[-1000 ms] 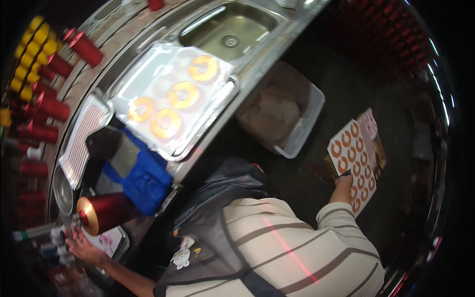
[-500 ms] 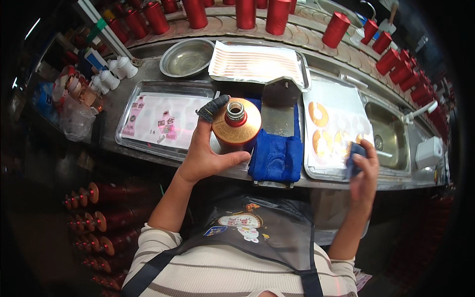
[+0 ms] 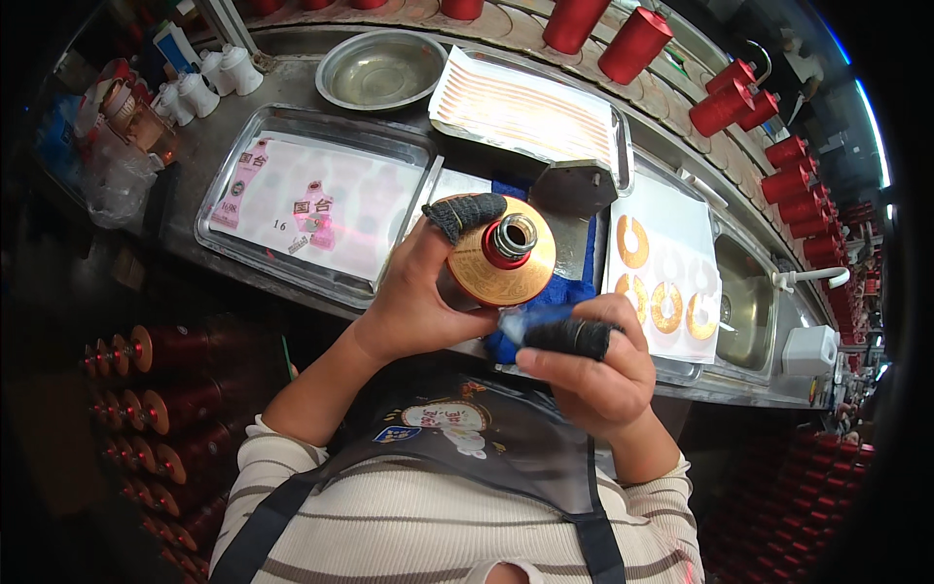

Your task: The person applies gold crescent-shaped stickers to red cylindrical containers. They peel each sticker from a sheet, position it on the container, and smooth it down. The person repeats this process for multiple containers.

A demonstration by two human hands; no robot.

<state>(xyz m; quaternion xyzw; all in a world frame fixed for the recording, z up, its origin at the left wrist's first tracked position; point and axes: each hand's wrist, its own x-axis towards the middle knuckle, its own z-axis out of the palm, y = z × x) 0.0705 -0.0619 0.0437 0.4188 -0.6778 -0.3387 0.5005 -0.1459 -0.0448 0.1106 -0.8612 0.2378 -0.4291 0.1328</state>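
My left hand [image 3: 409,302] is closed around a bottle [image 3: 482,275] with a gold ring-shaped top and a red neck. Its open threaded mouth tilts toward the upper right. A black knitted finger sleeve [image 3: 465,212] on my left hand lies on the gold top. Just right of the bottle, my right hand [image 3: 608,365] pinches a small blue piece with a pale edge [image 3: 519,324]; motion blurs it, and its kind is unclear. Whether it touches the bottle I cannot tell. Another black sleeve [image 3: 574,338] covers a right finger. Behind the hands sits a blue-padded rest [image 3: 574,290], partly hidden.
A tray [image 3: 219,234] with pink-printed sheets lies left, a metal bowl [image 3: 341,83] behind it. A striped sheet [image 3: 530,107] lies at the back. Gold ring decals [image 3: 666,307] lie on a white sheet right, beside a sink [image 3: 744,292]. Red bottles [image 3: 637,47] line the conveyor.
My right hand has come left from the decal sheet to the bottle with the blue piece. My left hand still holds the bottle, now tilted more to the right. The view has turned somewhat.
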